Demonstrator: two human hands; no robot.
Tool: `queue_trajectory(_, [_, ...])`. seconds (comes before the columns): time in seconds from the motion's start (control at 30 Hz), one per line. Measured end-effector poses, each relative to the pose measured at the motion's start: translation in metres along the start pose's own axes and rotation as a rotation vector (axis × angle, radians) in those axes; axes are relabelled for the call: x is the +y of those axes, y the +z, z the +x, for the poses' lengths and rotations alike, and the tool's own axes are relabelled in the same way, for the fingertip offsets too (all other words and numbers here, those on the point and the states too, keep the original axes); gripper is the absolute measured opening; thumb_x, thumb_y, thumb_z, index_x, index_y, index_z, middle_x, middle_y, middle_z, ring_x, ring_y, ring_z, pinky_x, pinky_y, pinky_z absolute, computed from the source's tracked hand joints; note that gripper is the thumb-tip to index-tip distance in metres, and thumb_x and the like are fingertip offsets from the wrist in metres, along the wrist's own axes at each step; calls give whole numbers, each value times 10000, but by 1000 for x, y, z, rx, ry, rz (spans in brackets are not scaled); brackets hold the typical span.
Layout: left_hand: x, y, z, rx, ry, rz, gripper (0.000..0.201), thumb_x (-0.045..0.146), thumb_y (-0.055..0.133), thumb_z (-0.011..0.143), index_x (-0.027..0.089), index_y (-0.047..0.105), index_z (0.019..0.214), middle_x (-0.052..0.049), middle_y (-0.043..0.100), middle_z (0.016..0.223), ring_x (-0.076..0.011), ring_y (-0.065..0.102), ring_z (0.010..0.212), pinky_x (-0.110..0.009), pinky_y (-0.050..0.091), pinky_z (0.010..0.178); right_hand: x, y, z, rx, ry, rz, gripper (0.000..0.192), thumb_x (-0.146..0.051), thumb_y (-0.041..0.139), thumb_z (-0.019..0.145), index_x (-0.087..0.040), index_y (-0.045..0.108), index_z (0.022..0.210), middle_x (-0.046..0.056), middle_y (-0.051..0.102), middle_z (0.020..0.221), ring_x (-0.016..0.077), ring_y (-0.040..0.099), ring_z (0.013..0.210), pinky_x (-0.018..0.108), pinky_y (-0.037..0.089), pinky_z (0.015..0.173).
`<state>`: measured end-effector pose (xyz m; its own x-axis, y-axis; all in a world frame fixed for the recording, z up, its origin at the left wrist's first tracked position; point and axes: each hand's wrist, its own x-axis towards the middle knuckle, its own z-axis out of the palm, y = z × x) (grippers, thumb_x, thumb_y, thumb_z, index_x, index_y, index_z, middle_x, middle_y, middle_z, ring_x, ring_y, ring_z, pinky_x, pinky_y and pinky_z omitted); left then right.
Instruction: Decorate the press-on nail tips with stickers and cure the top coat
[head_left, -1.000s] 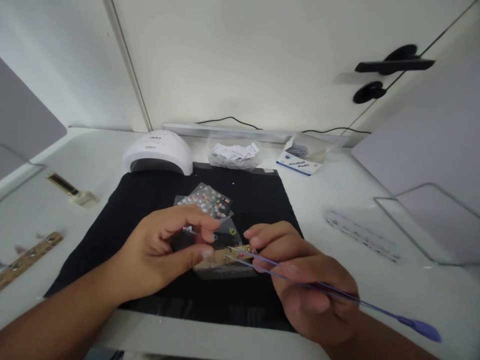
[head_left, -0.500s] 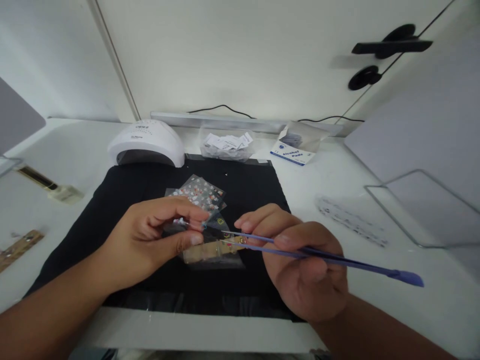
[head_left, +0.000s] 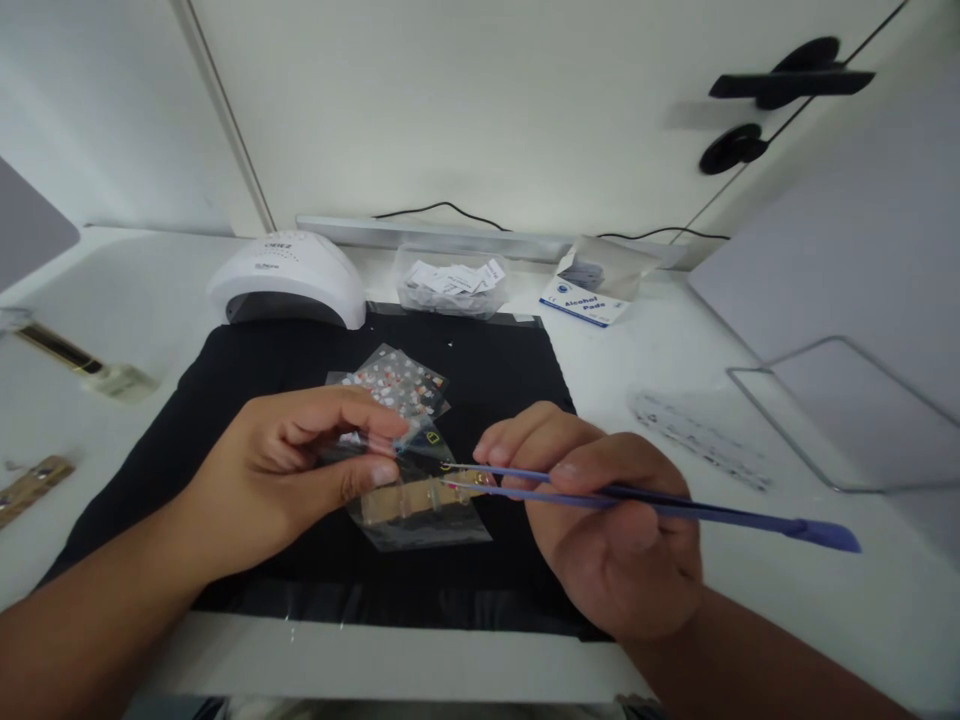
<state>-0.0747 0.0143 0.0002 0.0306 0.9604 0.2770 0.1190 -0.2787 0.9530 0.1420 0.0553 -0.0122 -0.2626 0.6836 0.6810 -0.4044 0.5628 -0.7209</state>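
The head view shows the left hand (head_left: 292,470) with its fingers nearly together, apparently pinching a clear printed sheet (head_left: 421,446) over the black mat (head_left: 510,370), inward from the middle of the bench's near edge. The fingers of the right hand (head_left: 615,530) hold purple tweezers (head_left: 735,518), tips slightly parted beside the sheet; gripping well back probably keeps the tips in sight. The brown strip (head_left: 381,506) lies near those tips, likely for short reaches. Patterned sheets (head_left: 394,378) sit farther in; a white domed device (head_left: 289,280) and pads box (head_left: 589,302) stand along the bench (head_left: 405,662)'s far edge, presumably out of the way. The tweezers' tail has swinging room toward the bench's right side.
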Motion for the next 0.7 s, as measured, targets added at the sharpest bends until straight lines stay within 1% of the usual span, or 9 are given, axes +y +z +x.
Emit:
queue_trajectory(0.17, [3,0,-1,12,-10,-17,241,112,794,711,289,794,875,18,746,812,-119,693,726,-148,555,638,2,-3,-2,-6,-3,-5,244,-395,517,959,-266,721,991,50,635,730,230,607,721,417,532,649])
queue_trajectory(0.33, [3,-1,-2,-11,7,10,231,124,780,740,287,783,904,12,729,837,-122,675,750,-161,548,648,0,-1,0,-3,-4,3,236,-388,532,956,-263,728,999,51,635,725,225,607,716,413,539,651])
queue_trajectory(0.4, [3,0,-1,-25,21,11,228,110,767,748,276,775,904,9,720,837,-123,667,752,-169,546,654,-2,-1,1,-25,-4,-8,231,-389,537,954,-272,729,1008,51,642,727,227,615,724,407,547,652])
queue_trajectory(0.47, [4,0,0,-61,37,19,214,103,753,761,264,765,901,11,710,819,-120,656,742,-172,540,655,-4,-2,1,-73,1,-14,239,-387,528,959,-272,723,1034,54,660,749,234,630,757,424,559,691])
queue_trajectory(0.57, [6,2,0,-116,46,37,186,115,747,779,255,744,901,23,696,781,-105,639,711,-160,521,638,-8,-4,-2,-180,17,-16,269,-385,493,974,-265,702,1094,62,685,805,245,643,818,480,560,797])
queue_trajectory(0.63, [6,4,0,-147,53,36,201,107,738,787,243,732,935,23,687,779,-103,637,711,-163,519,643,-10,-4,-4,-242,31,-13,283,-384,482,978,-268,688,1134,64,691,836,248,648,858,497,552,840])
queue_trajectory(0.7, [6,5,-2,-181,75,33,251,78,716,800,230,719,1000,18,682,802,-103,640,736,-172,526,679,-11,-4,-5,-273,45,12,293,-390,493,974,-265,679,1161,67,692,861,249,653,891,488,555,845])
